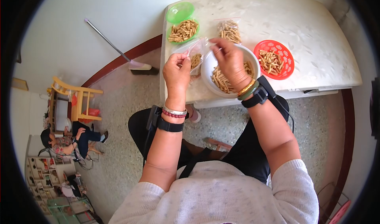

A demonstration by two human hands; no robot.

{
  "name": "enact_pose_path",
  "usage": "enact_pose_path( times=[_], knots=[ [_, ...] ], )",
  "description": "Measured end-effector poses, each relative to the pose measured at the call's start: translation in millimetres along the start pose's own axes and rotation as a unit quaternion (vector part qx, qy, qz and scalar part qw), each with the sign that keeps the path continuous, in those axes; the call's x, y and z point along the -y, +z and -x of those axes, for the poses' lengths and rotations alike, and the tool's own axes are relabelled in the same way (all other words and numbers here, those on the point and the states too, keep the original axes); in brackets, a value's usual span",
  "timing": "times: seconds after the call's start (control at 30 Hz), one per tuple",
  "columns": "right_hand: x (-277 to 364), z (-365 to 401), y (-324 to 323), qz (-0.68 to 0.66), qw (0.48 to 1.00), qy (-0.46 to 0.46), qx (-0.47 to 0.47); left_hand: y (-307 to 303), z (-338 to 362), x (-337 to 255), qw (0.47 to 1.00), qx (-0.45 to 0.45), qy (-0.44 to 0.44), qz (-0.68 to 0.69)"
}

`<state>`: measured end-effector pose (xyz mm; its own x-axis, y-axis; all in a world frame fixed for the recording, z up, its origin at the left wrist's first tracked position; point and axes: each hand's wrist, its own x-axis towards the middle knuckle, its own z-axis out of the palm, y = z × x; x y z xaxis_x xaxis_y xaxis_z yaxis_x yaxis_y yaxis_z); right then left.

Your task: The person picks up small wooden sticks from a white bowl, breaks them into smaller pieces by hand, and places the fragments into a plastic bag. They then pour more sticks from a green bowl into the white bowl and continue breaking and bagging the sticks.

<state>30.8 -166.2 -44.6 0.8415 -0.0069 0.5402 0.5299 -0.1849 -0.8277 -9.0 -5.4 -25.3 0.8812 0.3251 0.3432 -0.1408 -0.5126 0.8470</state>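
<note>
My left hand point(177, 73) pinches the edge of a clear zip bag point(206, 45) between thumb and fingers. Short tan sticks point(195, 60) lie in the lower part of that bag. Over the left side of a white bowl point(204, 74), my right hand point(228, 59) has its fingers bent together close to the bag's upper right corner. What its fingertips hold, if anything, is too small to make out. More tan sticks point(221, 80) lie in the bowl, partly hidden under my right hand and wrist.
Behind the bowl lies a filled zip bag point(229, 30). A red basket point(290, 61) of sticks stands right; a green container point(174, 39) of sticks and a green lid point(180, 12) are far left. A broom point(140, 67) leans on the wall. Another person point(65, 144) sits at left.
</note>
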Motion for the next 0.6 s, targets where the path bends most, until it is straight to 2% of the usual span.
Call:
enact_pose_path(
  times=[0.03, 0.07, 0.17, 0.2, 0.27, 0.3, 0.33, 0.4, 0.43, 0.5, 0.6],
  knots=[
    [-7, -3, -6, -0.029, 0.998, 0.055, -0.027, -1, 0, 0, 1.000, -0.005, -0.007, 0.016],
    [-15, -7, -13, -0.019, 0.997, 0.064, -0.030, -1, 0, 0, 0.999, -0.010, -0.015, 0.033],
    [-27, -6, -38, 0.121, 0.985, 0.100, 0.077, 3, 4, -6, 0.998, 0.000, -0.037, 0.045],
    [-30, -3, -39, 0.124, 0.984, 0.101, 0.077, 5, 5, -4, 0.998, 0.002, -0.038, 0.048],
    [-35, 7, -40, 0.236, 0.947, 0.021, 0.216, 11, 6, 2, 0.999, -0.006, -0.014, 0.052],
    [-34, 12, -38, 0.239, 0.947, 0.022, 0.215, 12, 6, 1, 0.998, -0.005, -0.014, 0.054],
    [-32, 17, -32, 0.268, 0.926, 0.037, 0.264, 13, 8, 0, 0.998, -0.006, -0.013, 0.053],
    [-20, 25, -22, 0.358, 0.862, 0.087, 0.348, 13, 9, 3, 0.999, -0.008, -0.013, 0.052],
    [-12, 26, -22, 0.358, 0.862, 0.086, 0.349, 13, 9, 6, 0.999, -0.008, -0.003, 0.045],
    [-1, 26, -21, 0.391, 0.808, 0.114, 0.426, 11, 10, 9, 0.999, -0.009, 0.007, 0.037],
    [-6, 28, -16, 0.403, 0.794, 0.102, 0.443, 9, 11, 8, 0.999, -0.003, 0.000, 0.032]
  ],
)
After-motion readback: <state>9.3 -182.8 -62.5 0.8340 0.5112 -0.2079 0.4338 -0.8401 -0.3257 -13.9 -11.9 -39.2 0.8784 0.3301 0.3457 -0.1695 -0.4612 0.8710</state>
